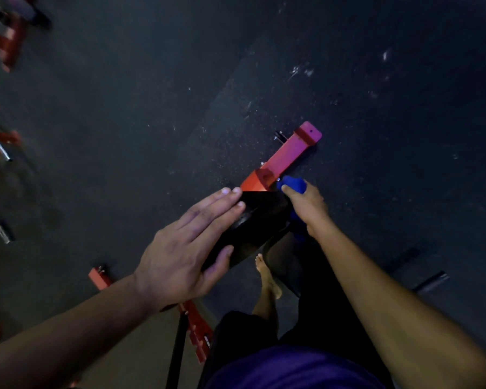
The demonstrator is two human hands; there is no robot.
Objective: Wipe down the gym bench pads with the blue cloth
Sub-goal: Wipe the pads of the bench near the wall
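Note:
A black bench pad (260, 220) runs from the centre toward the lower middle, seen from above on its red frame (284, 157). My left hand (185, 248) lies flat on the pad's left side, fingers straight, thumb against the pad's near edge. My right hand (306, 206) grips the blue cloth (292, 184) at the pad's far right corner; cloth bulges above the fingers and a bit shows below the hand (298, 235). Most of the cloth is hidden in the fist.
Dark speckled rubber floor (376, 108) all around. Red frame feet (101, 277) and a red bracket (198, 332) sit lower left. Blurred red equipment (9, 43) lines the left edge. My bare foot (267, 276) stands beside the bench.

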